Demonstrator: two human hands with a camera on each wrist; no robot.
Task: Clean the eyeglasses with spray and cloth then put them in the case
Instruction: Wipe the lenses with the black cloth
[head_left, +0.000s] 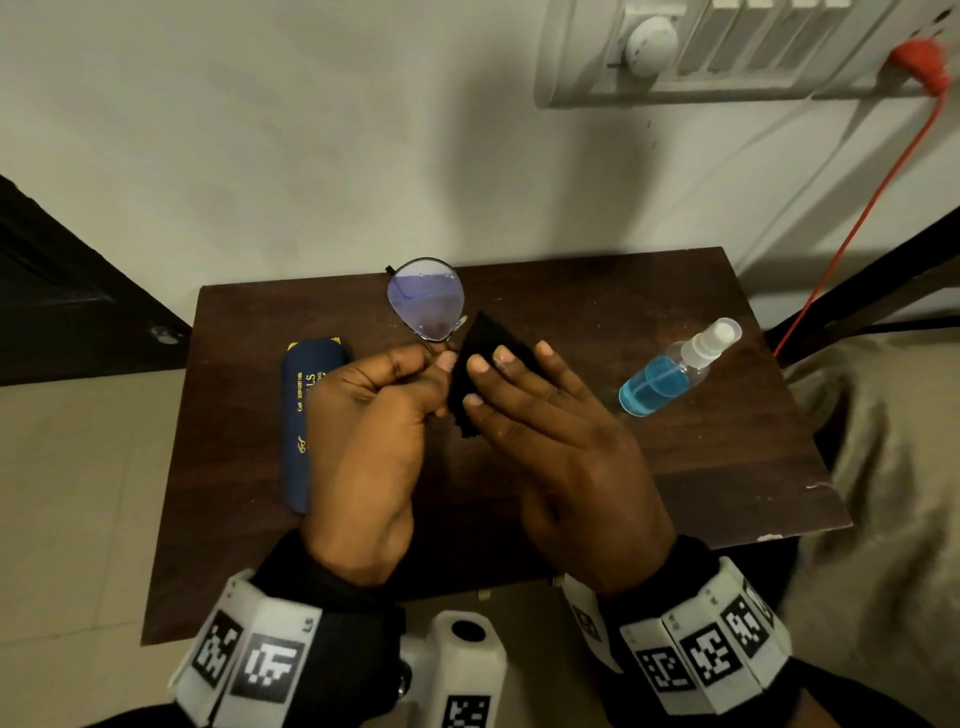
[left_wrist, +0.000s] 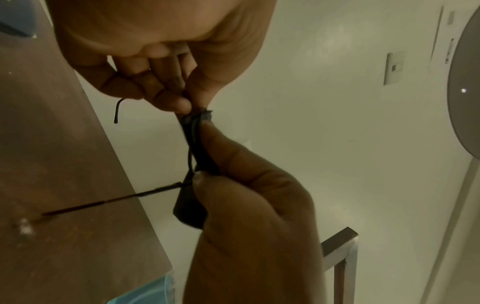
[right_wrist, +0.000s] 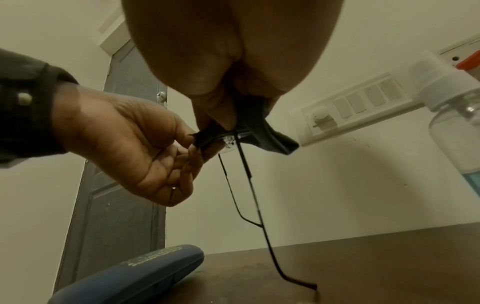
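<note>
Above the dark wooden table (head_left: 623, 457), my left hand (head_left: 441, 364) pinches the thin-framed eyeglasses (head_left: 426, 299) near the bridge. One bluish lens shows beyond my fingers. My right hand (head_left: 498, 364) pinches a black cloth (head_left: 485, 335) around the other lens, which is hidden. In the right wrist view the cloth (right_wrist: 275, 137) wraps the frame, and the temples (right_wrist: 249, 174) hang down until one tip touches the table. A blue case (head_left: 301, 431) lies shut on the left. The spray bottle (head_left: 670, 374) of blue liquid lies on its side on the right.
A switchboard (head_left: 727, 47) is on the wall behind, with a red plug and cord (head_left: 883, 171) running down to the right. A dark door (head_left: 52, 291) is at the left. Beige fabric (head_left: 883, 467) lies past the table's right edge.
</note>
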